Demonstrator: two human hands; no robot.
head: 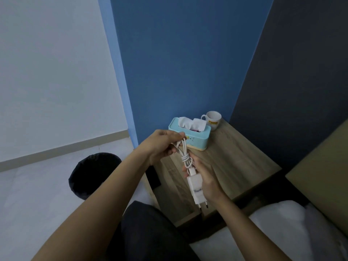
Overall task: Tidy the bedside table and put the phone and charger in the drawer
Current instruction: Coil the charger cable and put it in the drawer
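Note:
A white charger [196,191] with a two-pin plug hangs above the wooden bedside table [237,162]. Its white cable [184,151] is coiled into a bundle and wrapped around itself. My left hand [162,146] grips the top loops of the cable. My right hand [205,176] holds the charger body and the lower end of the bundle. No phone is in view, and I cannot make out the drawer front.
A light blue tissue box [190,136] with tissues sticking out stands at the back of the table, and a white mug [212,120] sits behind it in the corner. A black bin [92,174] stands on the floor to the left. A white pillow [293,228] lies on the right.

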